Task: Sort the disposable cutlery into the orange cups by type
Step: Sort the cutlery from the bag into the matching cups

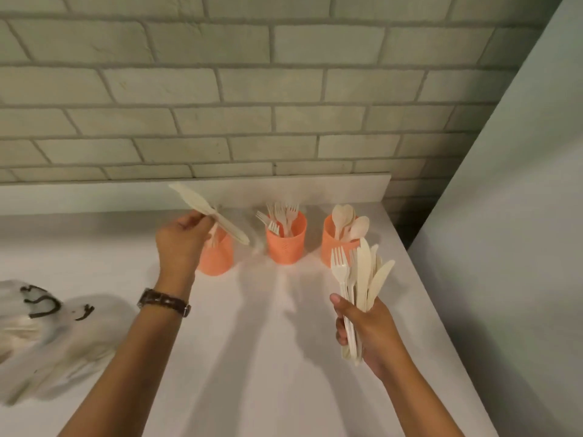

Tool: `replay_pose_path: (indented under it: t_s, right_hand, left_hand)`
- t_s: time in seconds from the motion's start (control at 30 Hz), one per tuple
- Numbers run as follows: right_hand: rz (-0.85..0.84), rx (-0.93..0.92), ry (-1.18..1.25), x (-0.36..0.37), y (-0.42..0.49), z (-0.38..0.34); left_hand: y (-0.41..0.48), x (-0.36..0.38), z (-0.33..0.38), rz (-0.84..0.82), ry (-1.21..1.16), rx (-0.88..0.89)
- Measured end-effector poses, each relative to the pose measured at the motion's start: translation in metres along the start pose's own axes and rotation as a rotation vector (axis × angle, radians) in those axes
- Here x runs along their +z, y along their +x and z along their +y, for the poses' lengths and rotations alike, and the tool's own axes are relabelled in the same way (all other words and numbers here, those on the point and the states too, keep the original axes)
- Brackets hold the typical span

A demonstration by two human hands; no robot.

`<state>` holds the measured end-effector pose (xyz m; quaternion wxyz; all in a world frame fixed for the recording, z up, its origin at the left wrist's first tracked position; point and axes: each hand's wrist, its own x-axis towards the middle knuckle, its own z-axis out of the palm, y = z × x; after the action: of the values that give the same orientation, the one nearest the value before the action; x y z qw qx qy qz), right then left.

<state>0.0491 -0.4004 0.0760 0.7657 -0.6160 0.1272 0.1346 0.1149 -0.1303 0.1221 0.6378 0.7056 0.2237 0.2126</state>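
Note:
Three orange cups stand in a row near the back of the white counter. The left cup (217, 258) is partly hidden behind my left hand (181, 238), which pinches a few cream knives (209, 212) tilted above that cup. The middle cup (286, 244) holds several forks. Spoons stick out of the right cup (334, 244). My right hand (367, 329) grips a mixed bunch of forks and knives (361, 275) upright, in front of the right cup.
A white plastic bag (47, 329) with dark print lies at the left edge of the counter (252, 357). A brick wall rises behind the cups. A pale wall panel (504, 247) borders the counter on the right.

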Motion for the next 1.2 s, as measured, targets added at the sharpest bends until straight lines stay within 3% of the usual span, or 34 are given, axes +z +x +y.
replay_pose_path:
  t_s: [0.1,0.17,0.3,0.37,0.47,0.53,0.63,0.77,1.0,1.2]
  right_hand:
    - [-0.042,0.016,-0.03,0.012,0.004,0.006]
    - [-0.065,0.026,-0.041,0.02,0.007,0.007]
    - [-0.11,0.035,-0.039,0.033,0.013,0.005]
    - [-0.138,0.03,-0.035,0.038,0.016,0.001]
    - [-0.184,0.002,-0.007,0.041,0.02,-0.004]
    - [-0.199,-0.032,-0.019,0.043,0.022,-0.005]
    - [-0.163,-0.099,-0.108,0.046,0.023,-0.005]
    - [-0.09,-0.164,-0.18,0.056,0.017,-0.007]
    - [-0.029,-0.216,-0.244,0.066,0.006,-0.007]
    - [-0.093,-0.257,-0.28,0.064,-0.002,-0.011]
  left_hand:
    - [0.032,-0.023,-0.011,0.162,0.188,0.127]
    - [0.046,-0.027,-0.024,0.175,0.248,0.137]
    - [0.065,-0.024,-0.06,0.041,0.621,-0.072]
    - [0.062,-0.025,-0.062,0.045,0.713,-0.08]
    - [0.037,-0.018,-0.05,0.114,0.64,0.091]
    - [0.005,-0.006,-0.033,0.074,0.456,0.19]
    - [-0.057,0.016,-0.005,-0.198,0.223,0.137]
    - [-0.107,0.042,0.002,-0.441,0.242,0.131]
    - [-0.126,0.056,0.001,-0.398,0.101,0.054]
    - [-0.128,0.052,0.009,-0.382,0.068,0.034]
